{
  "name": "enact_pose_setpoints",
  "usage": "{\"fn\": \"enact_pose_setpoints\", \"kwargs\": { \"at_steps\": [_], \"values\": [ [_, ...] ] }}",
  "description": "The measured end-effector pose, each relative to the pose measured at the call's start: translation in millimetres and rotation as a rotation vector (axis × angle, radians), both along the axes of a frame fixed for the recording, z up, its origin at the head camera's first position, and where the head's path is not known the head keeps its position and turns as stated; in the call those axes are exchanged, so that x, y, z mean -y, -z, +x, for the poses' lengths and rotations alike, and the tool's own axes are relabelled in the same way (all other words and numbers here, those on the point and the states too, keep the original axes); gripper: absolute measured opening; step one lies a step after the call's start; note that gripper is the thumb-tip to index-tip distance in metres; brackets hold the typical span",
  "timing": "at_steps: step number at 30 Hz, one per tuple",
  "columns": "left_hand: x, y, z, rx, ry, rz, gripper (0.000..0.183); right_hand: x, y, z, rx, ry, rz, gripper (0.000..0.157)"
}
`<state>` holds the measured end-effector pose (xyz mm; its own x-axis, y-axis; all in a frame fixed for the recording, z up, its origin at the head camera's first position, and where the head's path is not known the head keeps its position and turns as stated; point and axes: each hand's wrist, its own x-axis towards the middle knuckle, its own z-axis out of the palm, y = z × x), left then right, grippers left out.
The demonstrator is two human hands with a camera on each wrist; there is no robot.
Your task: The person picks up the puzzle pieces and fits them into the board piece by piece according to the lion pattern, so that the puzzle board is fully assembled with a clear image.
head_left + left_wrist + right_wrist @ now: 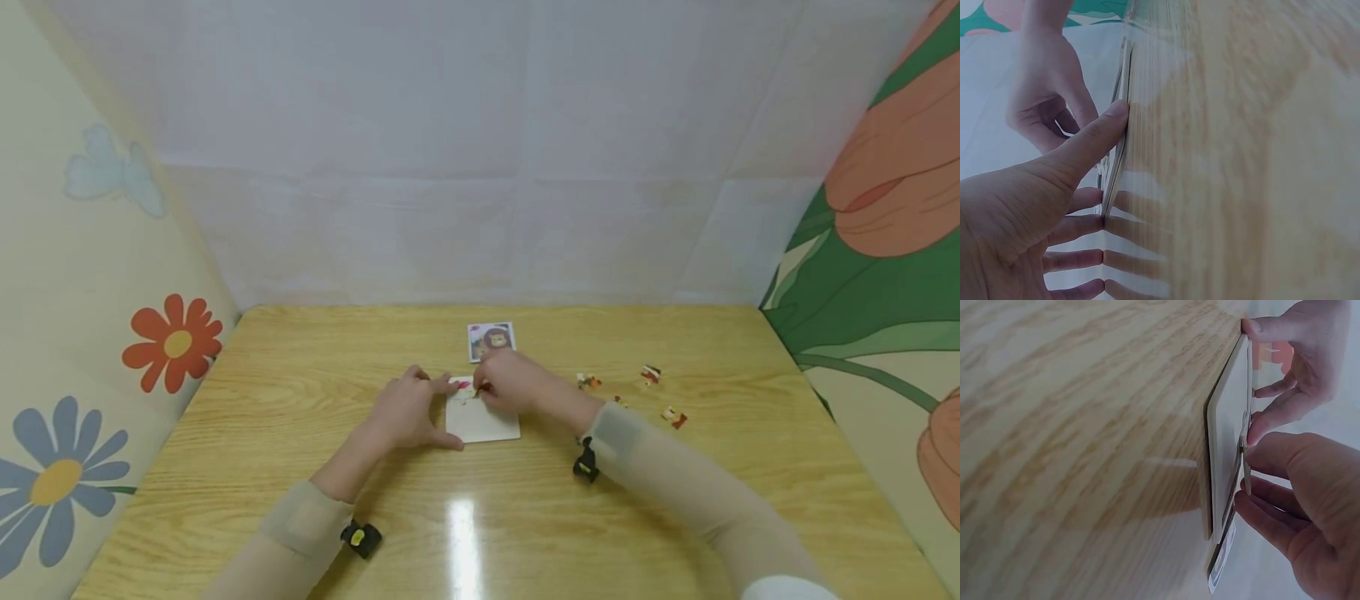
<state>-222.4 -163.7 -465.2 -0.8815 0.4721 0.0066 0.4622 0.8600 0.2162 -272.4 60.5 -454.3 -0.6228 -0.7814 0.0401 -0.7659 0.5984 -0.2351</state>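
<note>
A white square puzzle board (491, 423) lies on the table, with a few coloured pieces laid at its upper left. My left hand (408, 410) is at the board's left side, fingers fairly straight. Its thumb touches the near corner, and its index finger reaches the far left corner. Over the upper part of the board, my right hand (513, 382) pinches a thin puzzle piece (1247, 478) between thumb and fingers. The piece stands on edge close to the board in the right wrist view, its picture mostly hidden by the fingers.
Just behind the board lies a picture card (487, 337) with a lion on it, partly covered by the right hand. Several loose puzzle pieces (651, 375) are scattered on the wooden table (300, 358) to the right, some near the right forearm. A white cloth (360, 233) hangs behind.
</note>
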Motion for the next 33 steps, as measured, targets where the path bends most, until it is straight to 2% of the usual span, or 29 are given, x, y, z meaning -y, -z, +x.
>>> {"fn": "enact_pose_setpoints", "kwargs": {
  "at_steps": [4,16,27,33],
  "values": [
    [-0.3,-0.1,-0.1,0.0,0.001,0.001,0.1,1.6,0.0,1.8,0.007,0.014,0.016,0.014],
    [0.1,0.2,-0.5,-0.004,0.012,-0.004,0.099,2.3,-0.5,9.4,-0.049,0.076,0.055,0.013],
    [-0.3,0.4,-0.5,-0.006,0.014,-0.001,0.099,1.3,0.9,10.1,-0.058,0.077,0.046,0.014],
    [-0.3,-0.8,0.2,-0.007,0.008,0.0,0.099,1.3,1.8,9.9,-0.059,0.042,0.011,0.013]
  ]
}}
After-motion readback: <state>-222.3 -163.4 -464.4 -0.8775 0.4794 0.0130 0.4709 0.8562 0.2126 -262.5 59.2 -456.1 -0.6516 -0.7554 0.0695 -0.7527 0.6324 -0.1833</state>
